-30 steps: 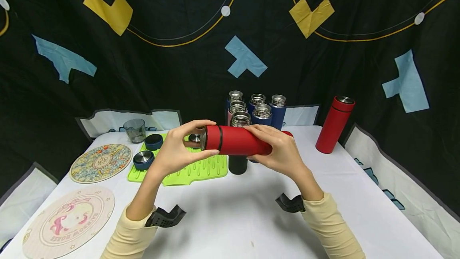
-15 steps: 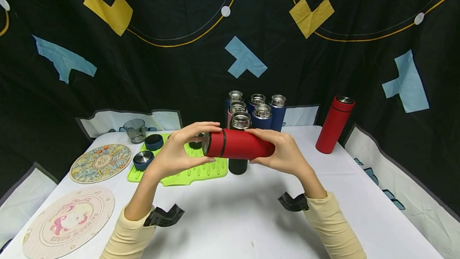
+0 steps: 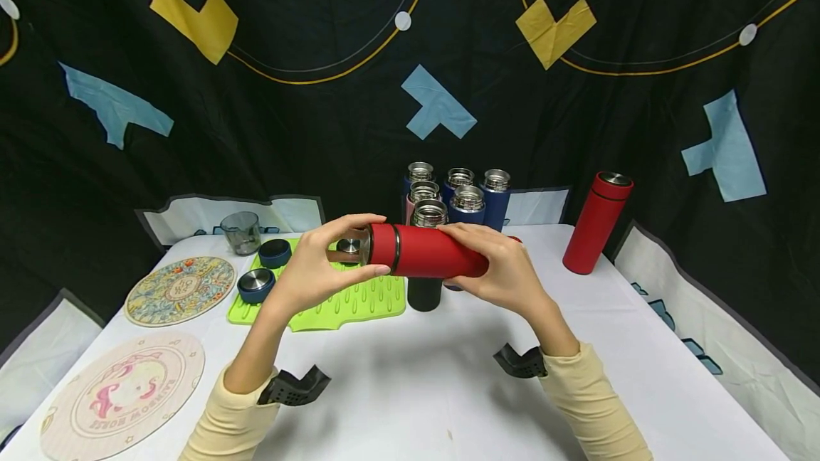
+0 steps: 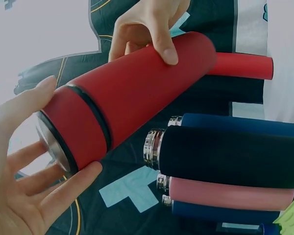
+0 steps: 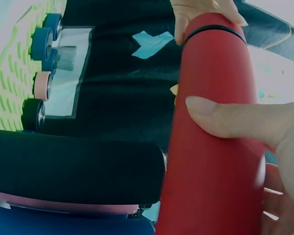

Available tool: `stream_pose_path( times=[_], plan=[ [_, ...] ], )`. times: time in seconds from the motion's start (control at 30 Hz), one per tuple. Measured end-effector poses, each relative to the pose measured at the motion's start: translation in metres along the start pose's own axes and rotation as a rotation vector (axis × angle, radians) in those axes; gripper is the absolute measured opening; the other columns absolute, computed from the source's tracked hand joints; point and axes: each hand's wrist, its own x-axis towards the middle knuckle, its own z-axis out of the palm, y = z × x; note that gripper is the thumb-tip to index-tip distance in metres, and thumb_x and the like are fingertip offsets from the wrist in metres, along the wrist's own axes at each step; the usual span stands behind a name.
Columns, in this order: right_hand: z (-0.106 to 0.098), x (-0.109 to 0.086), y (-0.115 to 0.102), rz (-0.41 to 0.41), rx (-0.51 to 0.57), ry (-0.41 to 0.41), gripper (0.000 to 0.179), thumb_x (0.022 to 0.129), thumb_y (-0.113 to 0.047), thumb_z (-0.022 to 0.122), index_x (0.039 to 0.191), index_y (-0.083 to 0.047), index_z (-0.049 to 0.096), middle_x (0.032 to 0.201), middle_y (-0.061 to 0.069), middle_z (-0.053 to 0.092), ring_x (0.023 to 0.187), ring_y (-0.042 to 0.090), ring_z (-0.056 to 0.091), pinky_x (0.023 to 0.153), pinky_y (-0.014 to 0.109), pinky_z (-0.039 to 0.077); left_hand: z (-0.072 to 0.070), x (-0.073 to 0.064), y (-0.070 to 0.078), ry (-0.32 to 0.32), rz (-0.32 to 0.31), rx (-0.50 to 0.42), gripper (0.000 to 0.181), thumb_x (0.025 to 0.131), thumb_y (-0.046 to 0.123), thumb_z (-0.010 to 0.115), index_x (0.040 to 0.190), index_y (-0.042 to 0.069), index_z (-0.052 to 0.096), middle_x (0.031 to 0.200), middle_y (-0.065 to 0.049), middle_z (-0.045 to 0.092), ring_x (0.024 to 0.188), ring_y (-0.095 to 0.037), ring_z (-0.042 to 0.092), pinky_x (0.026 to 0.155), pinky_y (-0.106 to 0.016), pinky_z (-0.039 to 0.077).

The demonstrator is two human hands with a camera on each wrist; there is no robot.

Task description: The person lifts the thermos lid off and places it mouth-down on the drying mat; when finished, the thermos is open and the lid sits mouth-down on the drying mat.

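A red thermos lies nearly level in the air between both hands, over the table's middle. My left hand grips its lid, thumb and fingers spread around the lid's edge. My right hand holds the body, the thumb laid along it in the right wrist view. A black ring runs between lid and body. Behind the thermos a black bottle stands without a lid, its steel neck bare. A second red thermos, lid on, stands at the table's right.
Several lidless blue bottles and a pink bottle cluster at the back. Left of them, a green mat carries lids such as a blue lid. A glass and two round placemats lie farther left.
Half a second ago the thermos sat slightly lower, tipped down to the right. Now it is raised a little and turned back near its pose of one second ago, still in both hands.
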Motion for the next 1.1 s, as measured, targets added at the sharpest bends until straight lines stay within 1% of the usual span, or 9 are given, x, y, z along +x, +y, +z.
stream_pose_path(
  times=[0.1,0.2,0.37,0.57,0.63,0.73,0.8,0.9,1.1],
  plan=[
    [0.001,0.001,-0.001,-0.04,-0.06,0.041,0.074,0.063,-0.014,0.091,0.131,-0.014,0.061,0.127,0.007,0.062,0.119,0.026,0.055,0.085,0.047,0.055,0.001,0.0,0.001,0.017,-0.049,-0.018,0.058,0.078,0.021,0.082,0.131,0.021,0.058,0.119,-0.005,0.062,0.101,-0.022,0.061,0.076,-0.031,0.058],
    [0.001,0.002,-0.001,-0.055,-0.079,0.056,0.074,0.063,-0.014,0.091,0.13,-0.014,0.061,0.127,0.006,0.062,0.12,0.026,0.055,0.085,0.048,0.054,0.001,0.001,0.001,0.017,-0.055,-0.017,0.058,0.078,0.021,0.082,0.131,0.02,0.058,0.119,-0.005,0.062,0.1,-0.021,0.061,0.077,-0.032,0.058],
    [-0.001,0.001,0.001,-0.03,-0.028,0.014,0.074,0.063,-0.014,0.091,0.131,-0.015,0.061,0.127,0.006,0.062,0.118,0.026,0.056,0.084,0.046,0.055,0.0,0.0,0.0,-0.011,0.017,0.028,0.064,0.075,0.021,0.085,0.132,0.02,0.057,0.123,-0.002,0.06,0.107,-0.02,0.057,0.081,-0.036,0.057],
    [-0.007,-0.001,0.004,0.08,0.123,-0.107,0.075,0.063,-0.014,0.092,0.131,-0.017,0.061,0.124,0.003,0.064,0.107,0.024,0.06,0.081,0.04,0.056,0.0,0.001,-0.001,-0.079,0.126,0.035,0.07,0.071,0.014,0.087,0.134,0.017,0.055,0.132,-0.002,0.055,0.118,-0.021,0.051,0.083,-0.04,0.056],
    [-0.008,-0.002,0.004,0.101,0.151,-0.129,0.074,0.064,-0.014,0.091,0.132,-0.017,0.06,0.123,0.003,0.064,0.104,0.024,0.061,0.08,0.039,0.057,0.0,0.001,-0.001,-0.099,0.148,0.026,0.072,0.07,0.011,0.087,0.134,0.017,0.054,0.133,-0.003,0.054,0.12,-0.021,0.05,0.084,-0.041,0.056],
    [-0.01,-0.002,0.003,0.106,0.164,-0.134,0.073,0.065,-0.015,0.091,0.132,-0.017,0.06,0.123,0.003,0.064,0.104,0.025,0.061,0.079,0.039,0.057,0.0,0.001,0.0,-0.105,0.156,0.026,0.073,0.07,0.009,0.087,0.135,0.017,0.054,0.134,-0.003,0.053,0.121,-0.021,0.049,0.084,-0.041,0.056],
    [-0.009,-0.002,0.003,0.097,0.154,-0.124,0.073,0.065,-0.015,0.091,0.132,-0.017,0.06,0.124,0.003,0.064,0.106,0.025,0.061,0.08,0.04,0.057,0.0,0.001,0.0,-0.098,0.144,0.027,0.073,0.07,0.009,0.087,0.134,0.017,0.054,0.133,-0.002,0.054,0.12,-0.021,0.05,0.084,-0.04,0.056],
    [-0.008,-0.002,0.002,0.075,0.119,-0.092,0.074,0.064,-0.014,0.091,0.132,-0.017,0.06,0.126,0.003,0.063,0.109,0.025,0.059,0.082,0.042,0.056,0.0,0.001,0.001,-0.084,0.098,0.019,0.072,0.071,0.013,0.087,0.135,0.019,0.054,0.132,-0.002,0.055,0.116,-0.022,0.053,0.083,-0.038,0.056],
    [-0.005,-0.001,-0.001,0.007,-0.021,-0.007,0.076,0.062,-0.014,0.092,0.131,-0.017,0.061,0.128,0.004,0.062,0.116,0.025,0.057,0.083,0.045,0.055,0.002,0.0,0.002,-0.046,-0.052,-0.005,0.067,0.075,0.022,0.085,0.135,0.021,0.053,0.125,-0.006,0.059,0.103,-0.024,0.061,0.08,-0.035,0.057]
  ],
)
